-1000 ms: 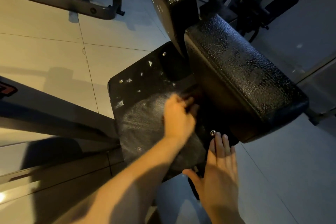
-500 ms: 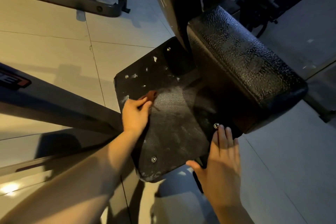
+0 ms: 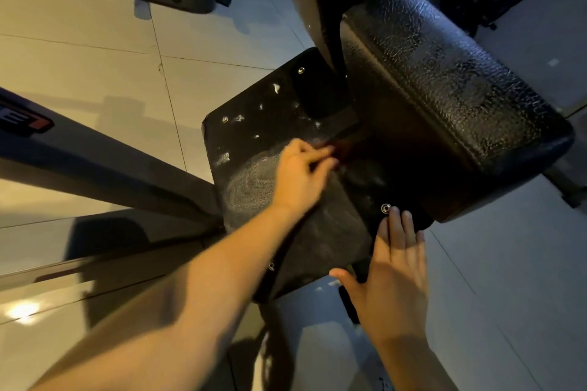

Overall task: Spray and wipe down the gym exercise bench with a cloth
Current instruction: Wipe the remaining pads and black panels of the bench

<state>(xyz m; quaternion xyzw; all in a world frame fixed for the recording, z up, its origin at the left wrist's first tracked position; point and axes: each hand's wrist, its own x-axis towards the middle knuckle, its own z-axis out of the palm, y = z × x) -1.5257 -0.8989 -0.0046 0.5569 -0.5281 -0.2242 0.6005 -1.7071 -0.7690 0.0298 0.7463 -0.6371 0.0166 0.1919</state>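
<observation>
Two hands are on the black bench seat (image 3: 254, 190). The left hand (image 3: 300, 178) is near the middle of the seat, its fingers (image 3: 320, 159) curled around a small dark red cloth (image 3: 344, 149), which is mostly hidden. The right hand (image 3: 394, 273) lies flat on the near right corner, fingers straight. The cloth looks soft and light, so bunch it up tight. The seat looks firm, maybe slippery where wet.

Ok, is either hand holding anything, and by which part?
Left hand grips a small reddish-brown cloth against the black padded seat; blur hides which part. Right hand lies flat on the seat's corner, holding nothing.
</observation>
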